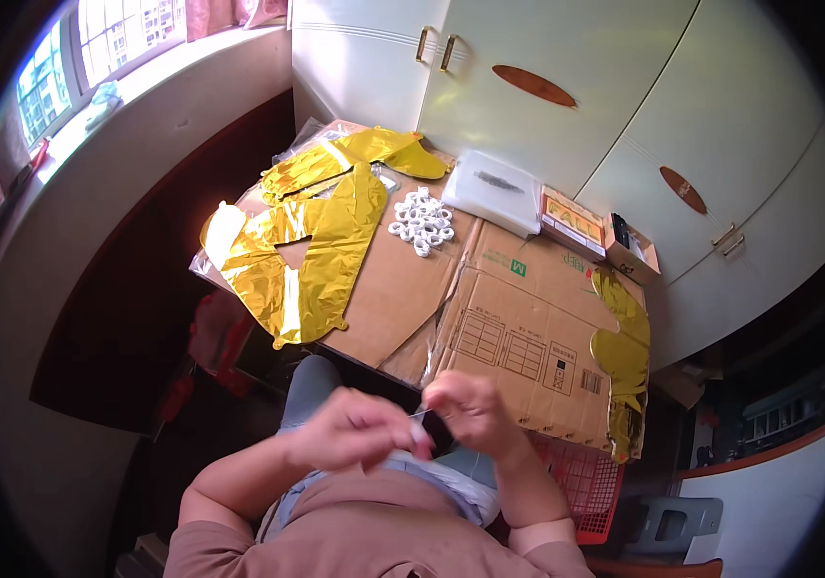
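– Where to find the small white piece [420, 422]?
– Just off the near edge of the cardboard [403, 299], between both hands. Well apart from the pile of white rings [421, 210] on top of the cardboard.
– And how to read the hands?
– In the left hand [359, 429]: narrow pinch on the white piece, though blurred. In the right hand [470, 409]: curled fingers, narrow pinch at a thin strand [423, 413]. Cannot tell how firm.
– Heavy or stiff?
– Looks very light, probably soft and bendy. Seems unlikely to break, but small enough to slip.
– Best hold?
– Near the strand's end, fingertips only; by the rim for the white piece.
– And for the gold foil shapes [340, 226] on the cardboard's left?
– Probably slick and easily creased; best to lift by outer edges.
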Demonstrator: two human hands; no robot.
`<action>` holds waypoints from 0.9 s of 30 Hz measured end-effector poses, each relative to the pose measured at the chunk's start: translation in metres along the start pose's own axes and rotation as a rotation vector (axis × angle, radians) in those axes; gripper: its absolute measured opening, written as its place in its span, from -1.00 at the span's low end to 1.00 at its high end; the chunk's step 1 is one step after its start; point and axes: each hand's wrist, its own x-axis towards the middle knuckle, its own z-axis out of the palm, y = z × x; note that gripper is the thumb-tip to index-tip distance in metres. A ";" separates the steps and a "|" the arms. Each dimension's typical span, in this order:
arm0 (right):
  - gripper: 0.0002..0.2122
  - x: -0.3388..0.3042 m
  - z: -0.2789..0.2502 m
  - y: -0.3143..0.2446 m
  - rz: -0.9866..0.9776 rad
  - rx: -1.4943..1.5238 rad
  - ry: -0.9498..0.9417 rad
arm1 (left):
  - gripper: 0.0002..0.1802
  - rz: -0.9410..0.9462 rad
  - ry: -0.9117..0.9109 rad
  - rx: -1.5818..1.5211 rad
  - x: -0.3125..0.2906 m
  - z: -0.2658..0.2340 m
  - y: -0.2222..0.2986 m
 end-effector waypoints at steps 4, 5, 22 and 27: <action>-0.88 -0.016 0.019 -0.015 -0.014 0.021 -0.269 | -0.84 0.318 0.387 0.380 0.020 -0.022 -0.025; -0.89 -0.014 0.012 -0.016 -0.094 0.074 -0.092 | -0.85 0.439 0.243 0.696 0.020 -0.024 -0.044; -0.94 -0.008 -0.003 -0.026 -0.110 0.077 -0.164 | -0.84 0.171 0.121 0.515 0.025 -0.010 -0.017; -0.93 0.008 -0.012 -0.002 -0.048 -0.045 -0.101 | -0.80 0.144 0.042 -0.386 0.026 -0.012 0.004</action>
